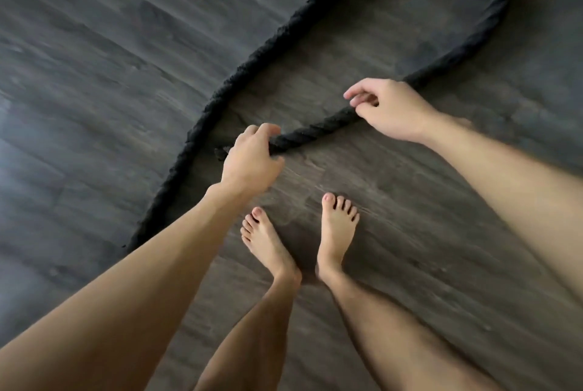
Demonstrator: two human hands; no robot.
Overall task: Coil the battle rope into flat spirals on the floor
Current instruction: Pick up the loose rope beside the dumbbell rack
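The person bends low over the dark plank floor (94, 81), both bare arms reaching down to the black battle rope (315, 131). The left hand (252, 158) is clamped over the rope from above, fingers curled round the far side and thumb tucked under the near side. A short stub of rope pokes out past its knuckles, close to another run of the same rope. The right hand (389, 110) grasps the rope further along. Its thumb presses against the strand and its fingers are bent over it, though the grip looks looser and the forefinger is lifted a little. How tightly it squeezes I cannot tell.

Between the two hands a short twisted length sags slightly. Beyond the right hand the rope lies on the floor, sweeping away in a wide loop towards the top right. It then curves back and comes down in a long diagonal past the left hand, disappearing under the left forearm. No tight spiral is formed; it is one big open bend.

The left foot (268, 242) and right foot (337, 229), both bare, stand just behind the hands, inside the loop.
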